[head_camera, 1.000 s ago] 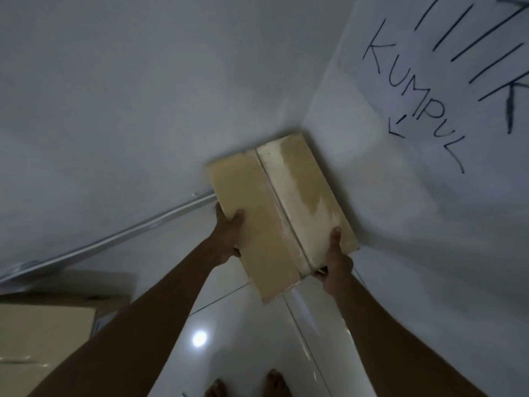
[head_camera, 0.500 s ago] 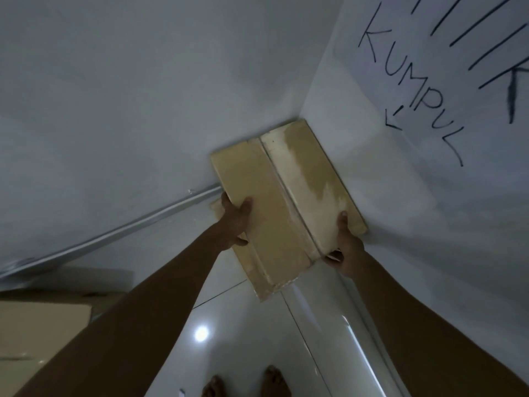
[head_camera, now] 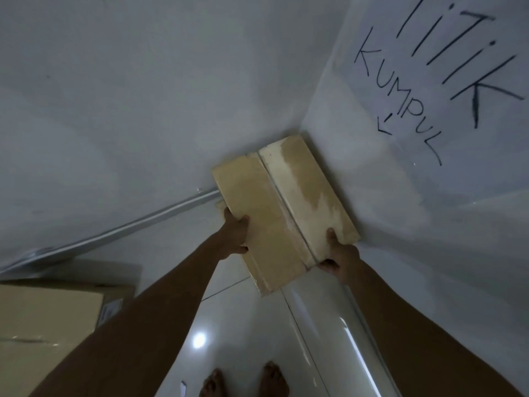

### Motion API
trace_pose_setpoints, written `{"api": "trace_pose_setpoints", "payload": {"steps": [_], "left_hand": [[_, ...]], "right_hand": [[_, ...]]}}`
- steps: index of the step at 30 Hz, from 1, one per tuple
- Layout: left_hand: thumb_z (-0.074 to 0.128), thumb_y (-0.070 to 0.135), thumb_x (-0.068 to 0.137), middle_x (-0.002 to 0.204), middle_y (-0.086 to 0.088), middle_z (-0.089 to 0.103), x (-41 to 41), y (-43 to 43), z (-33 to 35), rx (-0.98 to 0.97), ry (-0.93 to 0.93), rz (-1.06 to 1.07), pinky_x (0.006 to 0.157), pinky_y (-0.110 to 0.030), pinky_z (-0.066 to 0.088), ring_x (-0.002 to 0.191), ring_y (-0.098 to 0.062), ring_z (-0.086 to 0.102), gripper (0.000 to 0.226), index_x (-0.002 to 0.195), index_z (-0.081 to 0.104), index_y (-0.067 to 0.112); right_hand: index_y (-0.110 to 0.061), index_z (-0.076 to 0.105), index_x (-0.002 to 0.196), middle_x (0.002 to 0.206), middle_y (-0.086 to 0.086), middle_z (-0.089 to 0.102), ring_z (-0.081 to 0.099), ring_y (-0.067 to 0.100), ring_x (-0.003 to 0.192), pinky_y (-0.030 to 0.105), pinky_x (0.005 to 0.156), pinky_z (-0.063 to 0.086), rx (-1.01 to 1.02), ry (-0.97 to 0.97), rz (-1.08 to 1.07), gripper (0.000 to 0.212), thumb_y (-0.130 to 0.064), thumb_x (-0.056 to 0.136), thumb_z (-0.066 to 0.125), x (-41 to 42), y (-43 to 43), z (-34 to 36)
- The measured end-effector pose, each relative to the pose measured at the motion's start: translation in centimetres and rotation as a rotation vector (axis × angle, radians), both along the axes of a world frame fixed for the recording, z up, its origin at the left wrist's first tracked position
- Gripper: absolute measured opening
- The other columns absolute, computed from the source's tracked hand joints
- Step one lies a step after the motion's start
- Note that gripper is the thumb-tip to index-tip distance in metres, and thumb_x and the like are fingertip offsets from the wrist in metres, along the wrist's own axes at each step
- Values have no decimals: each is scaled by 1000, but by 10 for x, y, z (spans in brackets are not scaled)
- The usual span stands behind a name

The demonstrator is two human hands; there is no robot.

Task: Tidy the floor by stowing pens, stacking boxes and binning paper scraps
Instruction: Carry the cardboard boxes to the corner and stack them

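The left grip (head_camera: 233,234) and right grip (head_camera: 339,257) clasp the box (head_camera: 283,207) by its near left and right edges, thumbs on top, holding it tight in the corner where two walls (head_camera: 143,96) meet, below a scrawled arrow (head_camera: 383,124). Best lowered level, squared against both walls and eased down before release; whether it already rests on anything cannot be told.

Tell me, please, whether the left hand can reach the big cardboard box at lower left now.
Probably not yet: the left hand grips the flat box in the wall corner, with the right hand. Nothing seems to block the big cardboard box once it lets go.
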State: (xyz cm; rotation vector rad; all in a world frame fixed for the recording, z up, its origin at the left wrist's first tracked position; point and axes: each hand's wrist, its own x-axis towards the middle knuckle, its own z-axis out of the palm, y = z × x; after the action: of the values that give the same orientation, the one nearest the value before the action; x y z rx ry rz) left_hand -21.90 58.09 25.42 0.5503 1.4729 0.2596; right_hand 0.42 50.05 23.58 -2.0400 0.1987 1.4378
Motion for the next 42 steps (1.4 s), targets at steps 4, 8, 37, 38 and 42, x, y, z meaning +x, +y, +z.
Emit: {"api": "trace_pose_setpoints", "payload": {"steps": [4,8,37,38,42], "left_hand": [[40,31,100,151,-12,28,-5,-2,-1,0,22,1,102,-57,40,132,-39,39,58,148,8,25],[48,32,97,149,-15,33,-10,-9,5,25,126,-66,101,-47,42,130,-35,41,65,149,13,13],[57,28,94,142,-19,47,-192,-148,335,234,481,-344,110,-35,35,131,-30,44,47,130,53,-2],[56,27,94,142,-19,47,-195,-155,344,243,487,-330,109,-36,35,131,-30,45,45,128,55,-2],[57,27,93,140,-20,47,-205,-183,374,293,514,-265,107,-36,39,126,-30,49,39,121,57,1]], "right_hand": [[2,35,140,138,23,47,52,40,121,53,94,50,-5,15,28,70,-41,90,60,-3,0,3],[1,39,138,122,17,51,57,32,105,43,84,54,-83,-45,159,69,-38,88,65,-11,-3,13],[3,37,142,148,18,41,41,32,135,34,107,35,30,-505,1190,76,-56,95,44,-152,-70,359],[3,35,144,149,18,39,40,32,136,34,108,34,43,-506,1215,77,-57,95,42,-156,-72,368],[2,33,145,151,16,36,38,31,137,34,109,34,111,-521,1303,78,-57,95,41,-172,-79,401]]}}
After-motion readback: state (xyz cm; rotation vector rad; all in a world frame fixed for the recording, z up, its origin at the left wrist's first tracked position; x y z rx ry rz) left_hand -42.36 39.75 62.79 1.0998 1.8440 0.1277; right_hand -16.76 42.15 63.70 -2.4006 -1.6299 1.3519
